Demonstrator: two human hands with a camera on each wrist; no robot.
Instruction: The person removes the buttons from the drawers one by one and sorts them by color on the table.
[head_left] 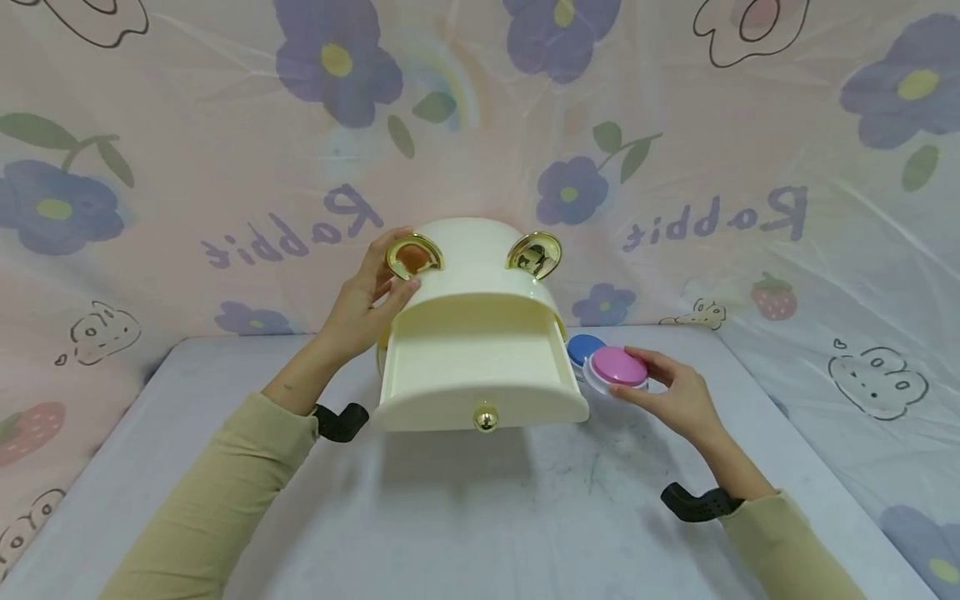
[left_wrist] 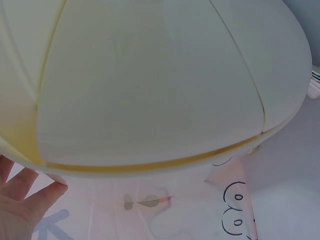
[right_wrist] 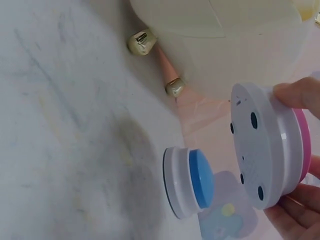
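Observation:
A cream storage box (head_left: 472, 258) with two gold ear-shaped trims stands mid-table, its front drawer (head_left: 480, 358) pulled out and bare inside. My left hand (head_left: 371, 296) holds the box's upper left side, fingers and thumb about the left gold ear (head_left: 414, 257). In my right hand (head_left: 678, 396) is a round push button (right_wrist: 270, 145) with a white base and pink top, pinched by its rim between thumb and fingers. The right wrist view shows its underside with dark round feet, raised off the table. Behind it a similar blue-topped button (right_wrist: 190, 180) sits on the table.
The white table (head_left: 480, 517) reaches back to a flower-and-rabbit printed cloth (head_left: 465, 150). A gold knob (head_left: 486, 418) juts from the drawer front. Small gold feet (right_wrist: 142, 42) hold the box above the table. Dark wrist mounts (head_left: 697, 502) stick out below both hands.

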